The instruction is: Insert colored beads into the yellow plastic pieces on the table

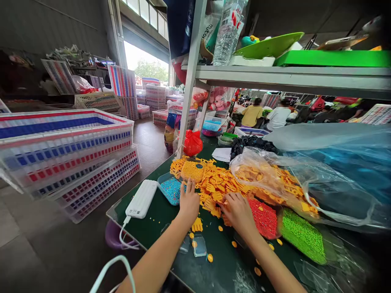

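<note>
On my feed, the fingers of the right hand (239, 212) curl down into a pile of yellow plastic pieces (215, 187); whether they pinch one, I can't tell. The left hand (188, 199) lies open, holding nothing I can see, just beside a tray of blue beads (171, 191). Red beads (264, 217) and green beads (302, 236) lie heaped farther right on the dark green table (152, 226).

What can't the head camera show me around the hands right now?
Head view:
- Orange pieces under the right hand: the hand covers them, so any grip cannot be told.
- Pieces inside the clear plastic bag: folds and glare blur them.
- Single beads in the green heap: too small to make out.
- Corner of the blue-bead tray: the left hand hides it.
- Near end of the green bench: cut off by the frame.
</note>
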Demonstrator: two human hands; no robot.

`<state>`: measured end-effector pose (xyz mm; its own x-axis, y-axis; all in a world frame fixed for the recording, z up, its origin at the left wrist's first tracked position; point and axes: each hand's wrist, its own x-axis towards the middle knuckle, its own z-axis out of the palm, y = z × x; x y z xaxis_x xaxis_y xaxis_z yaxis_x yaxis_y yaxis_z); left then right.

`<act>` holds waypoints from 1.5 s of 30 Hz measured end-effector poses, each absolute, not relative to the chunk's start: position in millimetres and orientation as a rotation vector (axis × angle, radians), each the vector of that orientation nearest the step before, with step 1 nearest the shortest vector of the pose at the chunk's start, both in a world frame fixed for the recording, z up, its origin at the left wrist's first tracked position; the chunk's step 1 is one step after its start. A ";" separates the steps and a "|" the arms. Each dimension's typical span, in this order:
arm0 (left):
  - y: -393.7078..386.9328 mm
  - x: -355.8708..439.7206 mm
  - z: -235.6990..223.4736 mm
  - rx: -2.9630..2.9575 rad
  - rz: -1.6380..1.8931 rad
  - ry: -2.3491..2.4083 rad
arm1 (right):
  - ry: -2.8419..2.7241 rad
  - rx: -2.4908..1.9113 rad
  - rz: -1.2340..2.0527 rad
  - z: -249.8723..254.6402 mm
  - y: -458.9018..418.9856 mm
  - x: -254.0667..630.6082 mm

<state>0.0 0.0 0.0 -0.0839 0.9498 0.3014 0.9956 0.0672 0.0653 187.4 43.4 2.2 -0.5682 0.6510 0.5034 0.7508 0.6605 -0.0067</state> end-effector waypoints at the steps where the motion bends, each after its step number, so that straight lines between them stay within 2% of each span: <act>1: 0.2 0.4 -0.4 -1.997 -0.379 -2.151 | -2.396 -1.047 -0.204 1.5 36.7 190.6; 6: 0.2 2.7 -0.2 -1.968 -0.409 -2.130 | -2.386 -0.896 0.285 2.7 -3.2 207.4; 10: 0.5 5.0 1.4 -1.943 -0.441 -2.121 | -2.417 -0.804 0.472 6.2 -27.3 217.4; 14: 0.8 4.6 7.0 -1.952 -0.466 -2.124 | -2.488 -0.828 0.453 4.3 -36.1 228.7; 18: -0.9 3.2 19.7 -2.003 -0.711 -2.141 | -2.604 -0.869 0.218 9.9 -32.5 245.6; 23: -7.3 14.3 39.5 -2.742 -0.923 -1.828 | -2.683 -0.984 0.265 27.2 -25.7 262.6; 27: -18.3 30.1 45.3 -3.227 -0.590 -1.818 | -2.729 -1.009 0.331 28.5 -25.7 259.7; 30: -21.3 35.5 42.1 -3.269 -0.198 -1.932 | -2.778 -1.030 0.336 24.4 -25.9 253.3; 33: -19.9 34.0 38.6 -3.240 -0.005 -1.953 | -2.784 -1.029 0.346 20.7 -26.0 249.4; 39: -18.0 28.4 33.5 -3.324 0.064 -1.865 | -2.761 -1.004 0.297 14.0 -28.7 246.4; 45: -17.4 32.6 27.4 -3.288 -0.088 -1.787 | -2.755 -0.998 0.314 14.1 -32.5 242.4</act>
